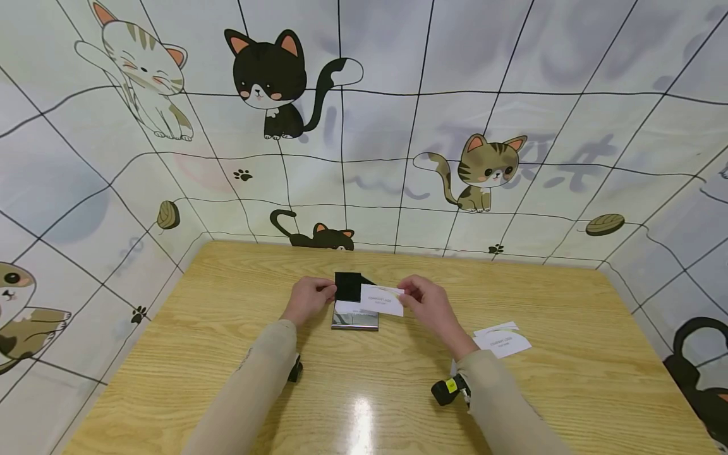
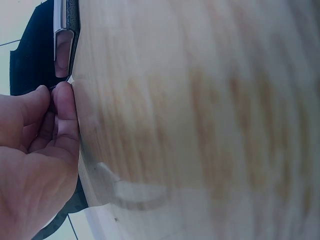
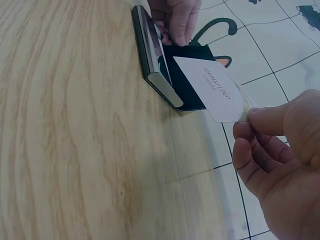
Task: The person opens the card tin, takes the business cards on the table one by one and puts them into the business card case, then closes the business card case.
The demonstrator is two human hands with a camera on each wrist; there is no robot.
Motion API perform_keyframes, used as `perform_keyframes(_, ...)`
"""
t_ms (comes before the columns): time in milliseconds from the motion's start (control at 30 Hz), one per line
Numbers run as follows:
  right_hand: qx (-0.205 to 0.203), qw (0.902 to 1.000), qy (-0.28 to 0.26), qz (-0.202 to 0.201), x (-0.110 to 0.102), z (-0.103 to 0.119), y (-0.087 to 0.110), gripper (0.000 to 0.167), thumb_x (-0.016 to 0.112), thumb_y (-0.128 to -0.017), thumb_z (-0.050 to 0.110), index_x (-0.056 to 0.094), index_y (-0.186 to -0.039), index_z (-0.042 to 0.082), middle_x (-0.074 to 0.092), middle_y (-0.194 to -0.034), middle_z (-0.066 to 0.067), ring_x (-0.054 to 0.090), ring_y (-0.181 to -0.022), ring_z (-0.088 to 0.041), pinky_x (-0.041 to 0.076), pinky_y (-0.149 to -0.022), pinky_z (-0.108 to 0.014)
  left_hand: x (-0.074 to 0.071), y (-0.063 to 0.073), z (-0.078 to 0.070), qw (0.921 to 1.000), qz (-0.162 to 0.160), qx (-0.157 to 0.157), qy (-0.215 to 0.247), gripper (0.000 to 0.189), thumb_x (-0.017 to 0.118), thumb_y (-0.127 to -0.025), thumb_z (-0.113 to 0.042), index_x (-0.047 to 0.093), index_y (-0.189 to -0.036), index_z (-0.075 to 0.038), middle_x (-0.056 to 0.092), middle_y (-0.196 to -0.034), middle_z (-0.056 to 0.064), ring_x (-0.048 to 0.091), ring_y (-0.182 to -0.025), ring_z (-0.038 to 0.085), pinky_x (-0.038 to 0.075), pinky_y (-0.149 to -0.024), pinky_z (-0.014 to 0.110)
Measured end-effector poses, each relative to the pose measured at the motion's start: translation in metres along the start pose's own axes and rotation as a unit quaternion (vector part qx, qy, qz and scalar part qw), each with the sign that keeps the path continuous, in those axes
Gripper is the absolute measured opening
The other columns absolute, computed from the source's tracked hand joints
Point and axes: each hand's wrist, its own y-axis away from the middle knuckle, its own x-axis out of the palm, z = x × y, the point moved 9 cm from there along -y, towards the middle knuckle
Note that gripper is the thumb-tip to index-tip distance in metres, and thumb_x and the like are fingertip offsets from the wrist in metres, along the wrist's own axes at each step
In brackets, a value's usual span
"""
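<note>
A metal business card case lies on the table with its black lid raised on the far side. My left hand pinches the lid's left edge between thumb and fingers; the left wrist view shows these fingertips close up at the dark lid. Between thumb and fingers, my right hand grips a white business card by its right end. The card is tilted, its left end overlapping the case in the head view. In the right wrist view, printed lettering shows on the card.
More white business cards lie on the wooden table beside my right forearm, which partly hides them. Behind the table rises a wall covering printed with cartoon cats. Black wrist cameras hang beneath both sleeves.
</note>
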Motion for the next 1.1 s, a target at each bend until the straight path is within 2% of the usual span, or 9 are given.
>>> perform_keyframes(267, -0.021, 0.9998, -0.002, -0.001, 0.013, 0.005, -0.005, 0.012, 0.072, -0.094, -0.002, 0.072, -0.105, 0.001, 0.067, -0.088, -0.008, 0.056, -0.074, -0.014, 0.046, -0.065, -0.024, 0.000, 0.000, 0.000, 0.9998, 0.007, -0.014, 0.009, 0.021, 0.067, -0.102, -0.013, 0.078, -0.116, -0.001, 0.078, -0.098, 0.010, 0.074, -0.086, 0.017, 0.059, -0.082, 0.034)
perform_keyframes(567, -0.011, 0.9999, 0.007, 0.004, 0.027, 0.001, -0.011, 0.013, 0.072, -0.094, -0.001, 0.073, -0.107, 0.002, 0.066, -0.088, -0.006, 0.055, -0.075, -0.014, 0.046, -0.067, -0.025, -0.001, 0.000, 0.000, 0.9998, 0.004, -0.015, 0.014, 0.021, 0.068, -0.101, -0.013, 0.078, -0.114, -0.001, 0.079, -0.098, 0.011, 0.075, -0.085, 0.017, 0.059, -0.083, 0.034)
perform_keyframes(867, -0.017, 0.9997, 0.002, -0.018, 0.037, 0.005, -0.015, 0.010, 0.073, -0.092, -0.005, 0.069, -0.100, 0.000, 0.066, -0.086, -0.009, 0.057, -0.076, -0.016, 0.048, -0.068, -0.026, 0.000, -0.002, 0.002, 0.9998, 0.002, -0.014, 0.014, 0.020, 0.069, -0.101, -0.013, 0.079, -0.113, -0.001, 0.079, -0.097, 0.011, 0.075, -0.083, 0.015, 0.059, -0.083, 0.033)
perform_keyframes(1100, -0.019, 0.9996, -0.004, -0.018, 0.048, 0.005, -0.019, 0.012, 0.074, -0.090, -0.006, 0.069, -0.099, -0.001, 0.067, -0.086, -0.009, 0.058, -0.076, -0.015, 0.049, -0.069, -0.025, 0.000, -0.001, 0.001, 0.9998, 0.005, -0.010, 0.017, 0.020, 0.068, -0.101, -0.011, 0.079, -0.113, 0.000, 0.078, -0.099, 0.012, 0.074, -0.084, 0.016, 0.060, -0.080, 0.032)
